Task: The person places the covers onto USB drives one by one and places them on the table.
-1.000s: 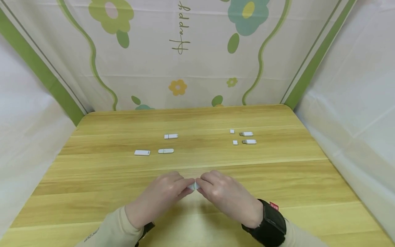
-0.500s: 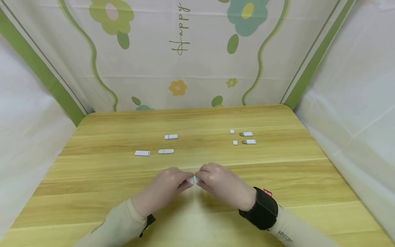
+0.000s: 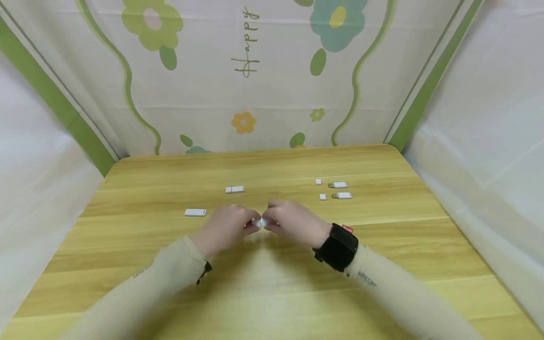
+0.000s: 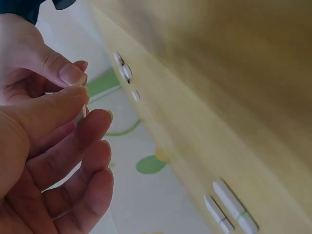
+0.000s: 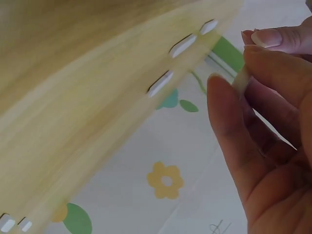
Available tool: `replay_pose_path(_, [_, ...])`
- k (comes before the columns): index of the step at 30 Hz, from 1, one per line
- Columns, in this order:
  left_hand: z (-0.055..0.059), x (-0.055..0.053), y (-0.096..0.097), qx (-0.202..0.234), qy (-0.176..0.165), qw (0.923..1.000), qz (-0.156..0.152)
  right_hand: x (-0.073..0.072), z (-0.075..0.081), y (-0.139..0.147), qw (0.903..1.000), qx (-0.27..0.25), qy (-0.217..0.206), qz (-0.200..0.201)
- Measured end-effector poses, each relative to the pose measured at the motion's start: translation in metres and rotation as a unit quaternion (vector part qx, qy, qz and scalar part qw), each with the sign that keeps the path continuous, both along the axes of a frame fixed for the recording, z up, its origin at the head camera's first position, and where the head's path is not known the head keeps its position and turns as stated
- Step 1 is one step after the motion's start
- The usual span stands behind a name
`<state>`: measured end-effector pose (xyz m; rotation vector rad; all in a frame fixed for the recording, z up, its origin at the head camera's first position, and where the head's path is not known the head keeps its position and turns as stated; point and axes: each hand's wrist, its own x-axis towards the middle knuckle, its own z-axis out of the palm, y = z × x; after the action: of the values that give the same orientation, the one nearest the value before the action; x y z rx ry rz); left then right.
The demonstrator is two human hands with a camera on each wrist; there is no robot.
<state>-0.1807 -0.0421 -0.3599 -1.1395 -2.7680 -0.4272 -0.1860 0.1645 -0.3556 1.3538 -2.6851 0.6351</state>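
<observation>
My left hand [image 3: 224, 227] and right hand [image 3: 295, 223] meet fingertip to fingertip over the middle of the table. Between them they pinch a small white USB stick [image 3: 261, 222], one end in each hand. Fingers cover most of it; in the right wrist view just a pale sliver of the stick [image 5: 241, 81] shows. Beyond the left hand lies a capped white USB stick [image 3: 235, 189]. Left of that hand is another white stick [image 3: 195, 212]. A rounded, capped stick with a green seam [image 4: 235, 207] shows in the left wrist view; the left hand hides it in the head view.
Two uncapped USB sticks [image 3: 338, 185] with bare metal plugs lie at the right on the wooden table [image 3: 263, 302]. Beside them sit two small white caps, the nearer cap [image 3: 322, 197] and the farther cap [image 3: 318, 182]. A flowered curtain [image 3: 204, 89] hangs behind the table.
Both hands have moved forward across the table together, still pinching the white stick between them. The left hand now covers the rounded stick in the head view.
</observation>
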Motion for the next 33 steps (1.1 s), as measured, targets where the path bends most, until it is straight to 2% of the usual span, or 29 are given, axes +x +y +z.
replay_pose_path(4, [0.007, -0.025, 0.001, -0.015, -0.047, 0.9987, 0.013, -0.023, 0.004, -0.006, 0.9997, 0.021, -0.006, -0.013])
replay_pose_path(8, [0.012, -0.05, 0.002, -0.025, -0.079, 0.9961, 0.032, -0.048, 0.003, -0.012, 0.9987, 0.039, -0.002, -0.033])
replay_pose_path(14, [0.013, -0.081, 0.006, -0.051, -0.096, 0.9927, 0.052, -0.082, -0.005, -0.017, 0.997, 0.062, 0.018, -0.044])
replay_pose_path(17, [0.009, -0.096, 0.008, -0.061, -0.093, 0.9922, 0.056, -0.097, -0.009, -0.019, 0.9953, 0.079, 0.032, -0.045])
replay_pose_path(20, [0.0, -0.112, 0.01, -0.065, -0.097, 0.9914, 0.059, -0.111, -0.014, -0.019, 0.9941, 0.091, 0.03, -0.051])
replay_pose_path(27, [-0.019, -0.146, 0.015, -0.085, -0.108, 0.9888, 0.057, -0.13, -0.02, -0.017, 0.9908, 0.112, -0.011, -0.076])
replay_pose_path(33, [-0.033, -0.165, 0.02, -0.101, -0.104, 0.9877, 0.059, -0.148, -0.029, -0.017, 0.9885, 0.114, -0.049, -0.087])
